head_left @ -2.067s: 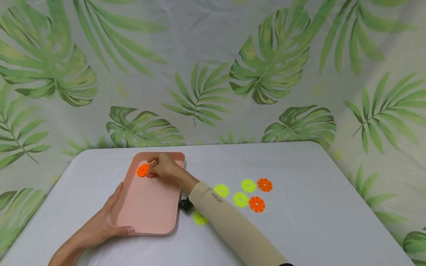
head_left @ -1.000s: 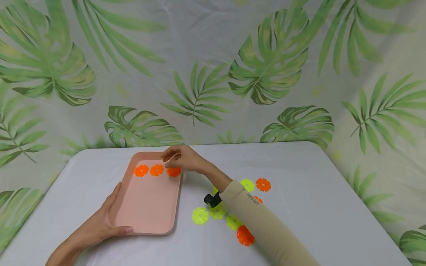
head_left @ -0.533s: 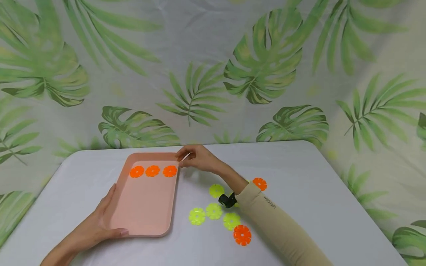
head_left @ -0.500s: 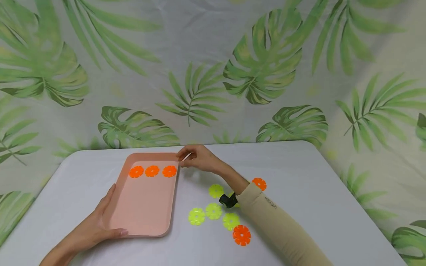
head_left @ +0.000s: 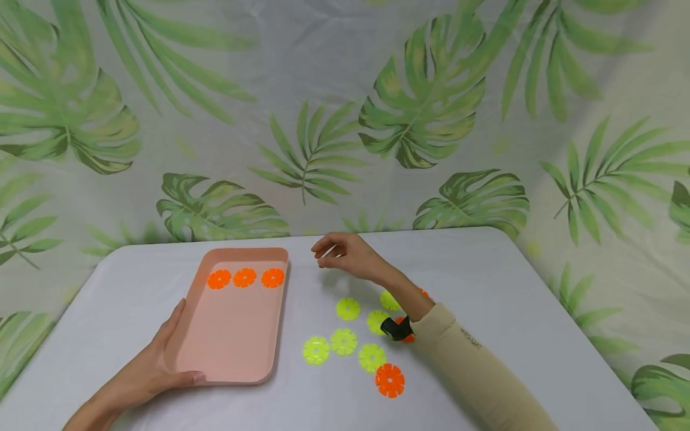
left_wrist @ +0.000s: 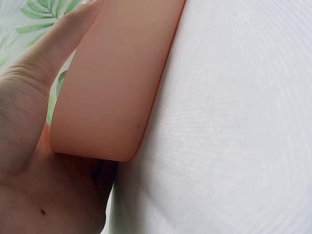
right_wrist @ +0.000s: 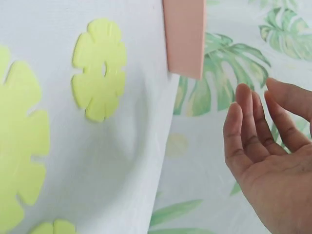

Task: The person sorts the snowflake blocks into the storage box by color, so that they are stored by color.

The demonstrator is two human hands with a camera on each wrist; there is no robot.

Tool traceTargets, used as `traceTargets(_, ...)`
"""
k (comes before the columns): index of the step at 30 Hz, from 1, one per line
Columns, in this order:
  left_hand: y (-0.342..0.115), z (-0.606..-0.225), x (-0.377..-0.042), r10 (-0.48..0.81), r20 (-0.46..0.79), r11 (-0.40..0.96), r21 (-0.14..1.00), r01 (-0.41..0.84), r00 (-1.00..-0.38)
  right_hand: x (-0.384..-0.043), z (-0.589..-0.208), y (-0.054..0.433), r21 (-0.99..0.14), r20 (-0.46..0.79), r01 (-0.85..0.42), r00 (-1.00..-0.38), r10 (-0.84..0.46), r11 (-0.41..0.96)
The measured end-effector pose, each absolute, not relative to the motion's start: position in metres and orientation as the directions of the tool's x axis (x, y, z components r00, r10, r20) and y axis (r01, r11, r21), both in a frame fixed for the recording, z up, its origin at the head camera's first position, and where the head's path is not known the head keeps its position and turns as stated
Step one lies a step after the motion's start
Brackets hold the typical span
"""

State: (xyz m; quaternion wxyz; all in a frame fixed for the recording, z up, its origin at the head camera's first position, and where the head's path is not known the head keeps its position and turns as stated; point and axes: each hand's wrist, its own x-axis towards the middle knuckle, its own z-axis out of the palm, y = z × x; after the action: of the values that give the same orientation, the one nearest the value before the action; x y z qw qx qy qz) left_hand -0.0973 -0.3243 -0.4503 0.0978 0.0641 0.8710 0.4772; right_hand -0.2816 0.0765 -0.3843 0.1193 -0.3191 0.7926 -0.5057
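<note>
My left hand [head_left: 145, 368] holds the near left corner of a pink tray [head_left: 226, 335], its thumb by the near rim and its fingers along the left side. The left wrist view shows the hand [left_wrist: 24, 112] against the outside of the tray wall [left_wrist: 117, 87]. Three orange notched flower-shaped discs lie in a row at the tray's far end: left disc [head_left: 219, 279], middle disc [head_left: 245, 278], right disc [head_left: 272, 278]. My right hand [head_left: 353, 256] hovers right of the tray with loosely bent fingers and nothing between them, as the right wrist view also shows.
Several yellow-green notched discs [head_left: 344, 342] lie on the white table [head_left: 474, 287] right of the tray. An orange disc [head_left: 390, 380] lies nearest; others are partly hidden under the right forearm. A black wrist camera [head_left: 396, 328] is on that forearm. A leaf-patterned cloth [head_left: 323, 90] hangs behind.
My right hand has set orange discs into a row of three in the tray, let go, and moved right, off the tray. My left hand stays at the tray's corner.
</note>
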Motion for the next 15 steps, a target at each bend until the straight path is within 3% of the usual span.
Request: traceTargets(15,-0.325,-0.452,-0.096,0.204,-0.117,0.535,0.845,0.011,-0.972,-0.268,-0.383,0.117,-0.860,0.116,-0.373,-0.807,-0.579,0.349)
